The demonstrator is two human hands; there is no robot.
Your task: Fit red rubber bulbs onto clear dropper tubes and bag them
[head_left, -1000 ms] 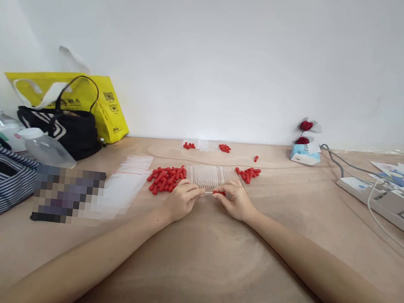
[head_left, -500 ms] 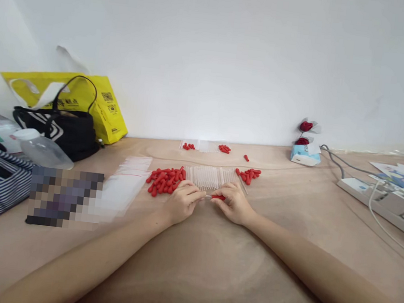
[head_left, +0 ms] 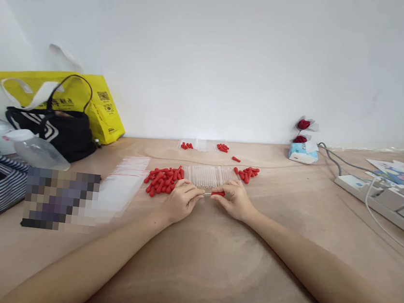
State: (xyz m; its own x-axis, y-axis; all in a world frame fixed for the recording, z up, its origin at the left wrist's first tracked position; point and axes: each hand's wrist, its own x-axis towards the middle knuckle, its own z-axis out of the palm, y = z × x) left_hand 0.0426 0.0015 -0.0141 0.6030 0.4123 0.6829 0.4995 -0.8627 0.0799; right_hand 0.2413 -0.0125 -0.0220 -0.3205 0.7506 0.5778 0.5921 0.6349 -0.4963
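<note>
My left hand (head_left: pixel 181 201) is closed on a thin clear glass dropper tube (head_left: pixel 207 194), which sticks out to the right of its fingertips. My right hand (head_left: pixel 235 200) pinches a red rubber bulb (head_left: pixel 218 193) at the tube's right end. How far the tube sits inside the bulb I cannot tell. Just beyond both hands lies a row of clear glass tubes (head_left: pixel 208 175). A large heap of red rubber bulbs (head_left: pixel 162 180) is beside my left hand, and a smaller heap of red bulbs (head_left: pixel 247 174) is behind my right hand.
Near the wall are a clear bag (head_left: pixel 202 145) with red bulbs at both ends and one loose red bulb (head_left: pixel 236 159). Clear zip bags (head_left: pixel 121 186), a bottle (head_left: pixel 38 149) and a yellow bag (head_left: pixel 108 111) stand left; a tissue pack (head_left: pixel 303 153) and power strip (head_left: pixel 361 191) right.
The loose red bulb near the wall has rolled a little to the left and turned. My fingers have shifted slightly around the tube and bulb. The whole view has slid slightly.
</note>
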